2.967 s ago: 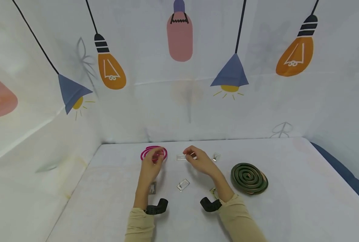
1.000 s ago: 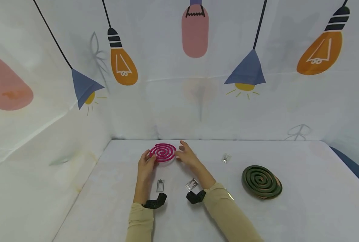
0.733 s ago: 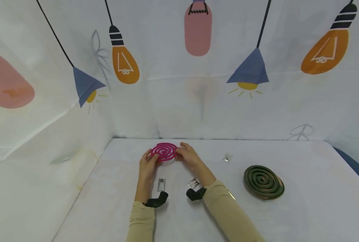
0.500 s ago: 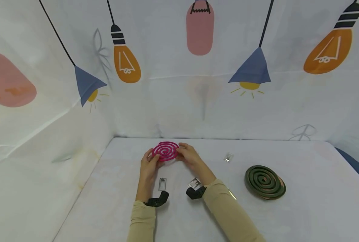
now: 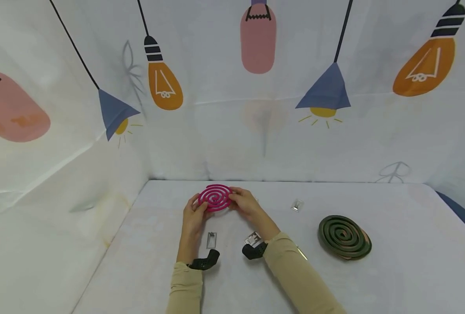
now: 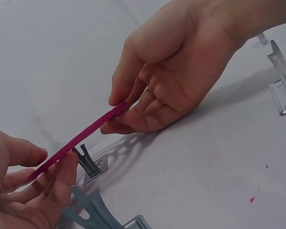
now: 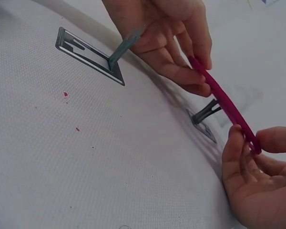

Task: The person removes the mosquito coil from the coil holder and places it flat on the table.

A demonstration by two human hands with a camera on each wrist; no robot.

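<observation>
A pink mosquito coil (image 5: pixel 215 198) is held between both hands, raised over the far part of the table. My left hand (image 5: pixel 194 213) pinches its left edge, thumb above and fingers beneath. On the opposite edge, my right hand (image 5: pixel 248 205) pinches with thumb and fingers. The left wrist view has the coil (image 6: pixel 76 141) edge-on and tilted. Below it in that view stands a small metal coil stand (image 6: pixel 88 164) with a forked prong; the right wrist view also has a forked metal stand (image 7: pixel 207 112) behind the coil.
More metal stands lie nearer: one by the left wrist (image 5: pixel 211 236), one by the right wrist (image 5: pixel 253 238), and another at the back right (image 5: pixel 296 205). A stack of dark green coils (image 5: pixel 344 237) sits to the right. A printed cloth wall (image 5: pixel 216 144) borders the table's back.
Three seconds ago the pink coil lay on the table beneath my left hand, my right hand beside a stand. Left took the coil, lifting it, then right gripped its other edge. The head view has shifted.
</observation>
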